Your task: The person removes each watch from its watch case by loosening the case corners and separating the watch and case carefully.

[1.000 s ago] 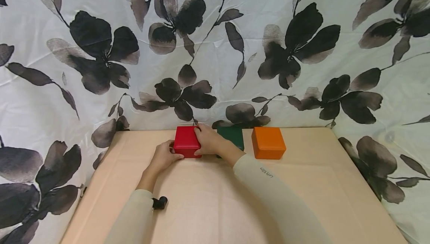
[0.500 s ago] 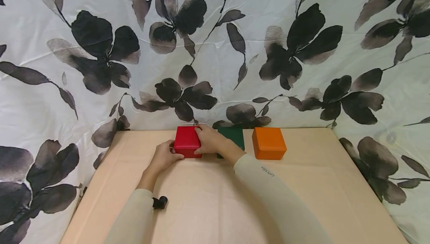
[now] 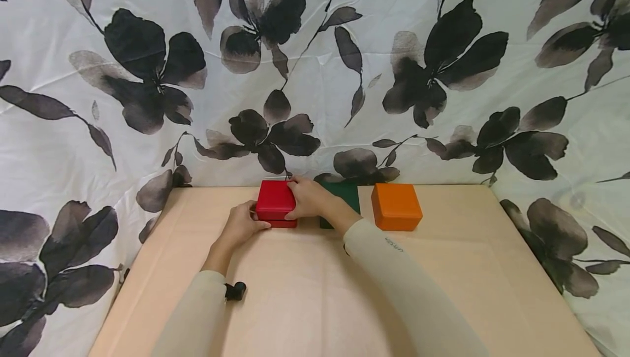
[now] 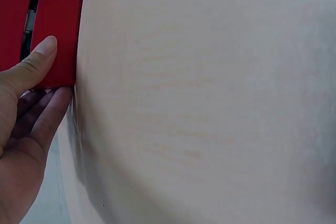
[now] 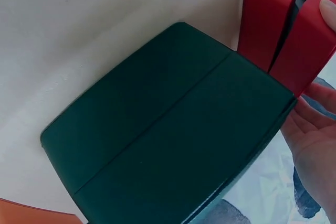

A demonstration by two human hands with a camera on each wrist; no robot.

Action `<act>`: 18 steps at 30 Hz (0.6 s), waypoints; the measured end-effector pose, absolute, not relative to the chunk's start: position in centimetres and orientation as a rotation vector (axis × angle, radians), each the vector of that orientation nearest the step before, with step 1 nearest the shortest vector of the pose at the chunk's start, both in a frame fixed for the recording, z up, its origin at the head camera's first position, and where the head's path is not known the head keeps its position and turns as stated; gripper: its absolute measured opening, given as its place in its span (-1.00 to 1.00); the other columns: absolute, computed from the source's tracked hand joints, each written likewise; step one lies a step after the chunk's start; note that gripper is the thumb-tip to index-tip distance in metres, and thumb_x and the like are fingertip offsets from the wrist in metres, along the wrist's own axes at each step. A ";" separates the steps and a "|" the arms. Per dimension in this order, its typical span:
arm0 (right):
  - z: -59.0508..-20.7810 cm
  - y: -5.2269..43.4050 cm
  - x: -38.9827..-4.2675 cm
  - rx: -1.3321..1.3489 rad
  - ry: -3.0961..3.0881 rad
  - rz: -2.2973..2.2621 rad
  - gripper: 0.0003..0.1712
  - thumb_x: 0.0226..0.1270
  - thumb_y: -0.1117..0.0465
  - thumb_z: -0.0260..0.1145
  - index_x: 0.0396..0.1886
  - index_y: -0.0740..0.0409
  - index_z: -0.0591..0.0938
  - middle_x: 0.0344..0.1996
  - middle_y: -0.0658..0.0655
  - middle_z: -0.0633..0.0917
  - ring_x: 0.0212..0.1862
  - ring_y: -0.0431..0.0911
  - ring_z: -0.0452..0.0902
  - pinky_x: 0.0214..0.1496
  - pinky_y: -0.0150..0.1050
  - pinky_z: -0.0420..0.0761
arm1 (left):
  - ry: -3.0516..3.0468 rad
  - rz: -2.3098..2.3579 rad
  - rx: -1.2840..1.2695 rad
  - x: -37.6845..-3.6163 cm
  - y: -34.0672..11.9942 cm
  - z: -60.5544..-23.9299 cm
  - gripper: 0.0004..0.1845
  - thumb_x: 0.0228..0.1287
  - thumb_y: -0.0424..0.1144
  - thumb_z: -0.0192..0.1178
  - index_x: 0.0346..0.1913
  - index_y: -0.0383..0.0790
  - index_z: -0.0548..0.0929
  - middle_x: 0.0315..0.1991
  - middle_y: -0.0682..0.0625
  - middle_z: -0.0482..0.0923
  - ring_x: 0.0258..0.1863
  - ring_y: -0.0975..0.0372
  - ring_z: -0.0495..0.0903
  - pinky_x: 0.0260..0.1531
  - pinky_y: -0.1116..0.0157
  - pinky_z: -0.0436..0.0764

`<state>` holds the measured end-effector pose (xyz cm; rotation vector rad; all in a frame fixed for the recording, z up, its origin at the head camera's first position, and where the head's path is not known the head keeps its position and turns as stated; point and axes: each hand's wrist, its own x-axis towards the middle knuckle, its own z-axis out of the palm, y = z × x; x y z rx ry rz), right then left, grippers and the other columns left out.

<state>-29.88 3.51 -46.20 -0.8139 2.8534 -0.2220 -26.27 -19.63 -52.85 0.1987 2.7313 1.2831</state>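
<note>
A red box (image 3: 275,198) with a hinged lid stands near the table's back edge, its lid raised slightly. My left hand (image 3: 239,223) grips the base at the left front corner; in the left wrist view its thumb lies on the front face, fingers round the side. On the right side, my right hand (image 3: 313,200) holds the lid, thumb at the front and fingertips toward the back. A narrow dark gap between lid and base shows in both wrist views, with a small metal piece in it. The box's inside is hidden.
A closed green box (image 5: 173,119) stands just right of the red one, partly behind my right hand in the head view. Farther right sits an orange box (image 3: 396,206). Behind the table (image 3: 315,291) hangs a white floral cloth (image 3: 344,100).
The red box's lid has lifted away from its base, with my right hand rising slightly along with it. My left hand stays on the base. The head view has tilted a little.
</note>
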 end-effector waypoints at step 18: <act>-44.8 3.8 -31.6 -0.825 2.744 -0.331 -0.03 0.05 -0.23 0.54 0.37 0.23 0.55 0.27 0.18 0.62 0.19 0.01 0.57 0.11 -0.19 0.73 | 2.774 1.208 0.237 -26.8 -19.6 -52.5 -0.49 -0.02 -0.25 0.65 -0.07 -0.30 0.58 -0.41 -0.09 0.55 -0.38 0.13 0.50 -0.35 0.27 0.52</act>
